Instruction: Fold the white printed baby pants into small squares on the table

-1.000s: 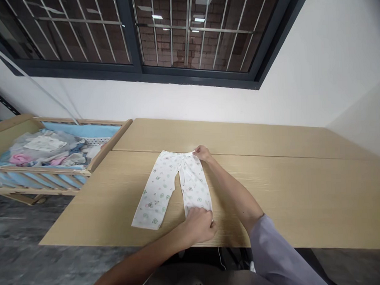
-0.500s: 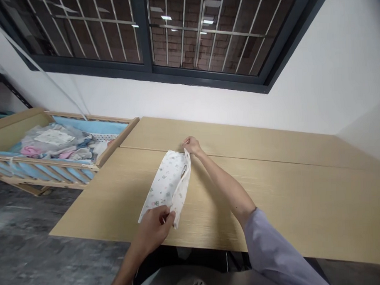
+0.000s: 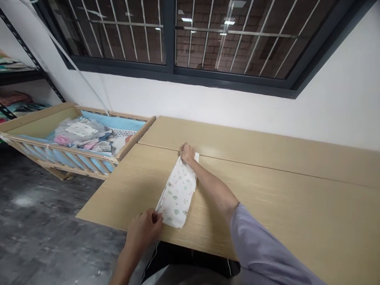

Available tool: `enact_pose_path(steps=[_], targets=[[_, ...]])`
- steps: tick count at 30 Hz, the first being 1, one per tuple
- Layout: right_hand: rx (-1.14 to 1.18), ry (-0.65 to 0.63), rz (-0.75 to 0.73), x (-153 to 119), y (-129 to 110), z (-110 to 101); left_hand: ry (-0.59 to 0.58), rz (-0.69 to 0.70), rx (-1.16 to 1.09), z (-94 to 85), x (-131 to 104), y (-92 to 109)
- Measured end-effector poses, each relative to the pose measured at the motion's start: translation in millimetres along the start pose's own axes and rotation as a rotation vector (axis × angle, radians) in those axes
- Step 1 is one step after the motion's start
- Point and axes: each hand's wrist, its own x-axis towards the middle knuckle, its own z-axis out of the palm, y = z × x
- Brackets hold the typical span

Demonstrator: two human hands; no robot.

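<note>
A white cloth (image 3: 178,192) with a small green and pink print lies folded in a narrow strip on the wooden table. My left hand (image 3: 146,227) pinches its near left corner, close to the table's front edge. At the far end my right hand (image 3: 187,153) is closed on the cloth's upper left corner, its fingertips partly hidden behind the knuckles. The left edge shows stacked layers between the two hands.
The pale wooden table (image 3: 273,198) stretches right, with a seam along it. Left of it stands a wooden crib (image 3: 75,155) with blue lining and a heap of clothes (image 3: 84,136). A black shelf (image 3: 16,78) with folded fabrics is farther left. A barred window (image 3: 226,37) is above.
The cloth's right flap has been folded over to the left, so it is now narrower. Both hands have shifted to its left edge. The view has turned left.
</note>
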Motion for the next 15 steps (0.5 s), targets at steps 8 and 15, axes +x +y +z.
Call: enact_pose_path(steps=[8, 15], targets=[[-0.051, -0.007, -0.053, -4, -4, -6, -0.005, -0.057, 0.084, -4.2, -1, 0], [0.052, -0.116, -0.612, -88, -9, -39, 0.484, 0.217, 0.140, 14.6, -32, 20]])
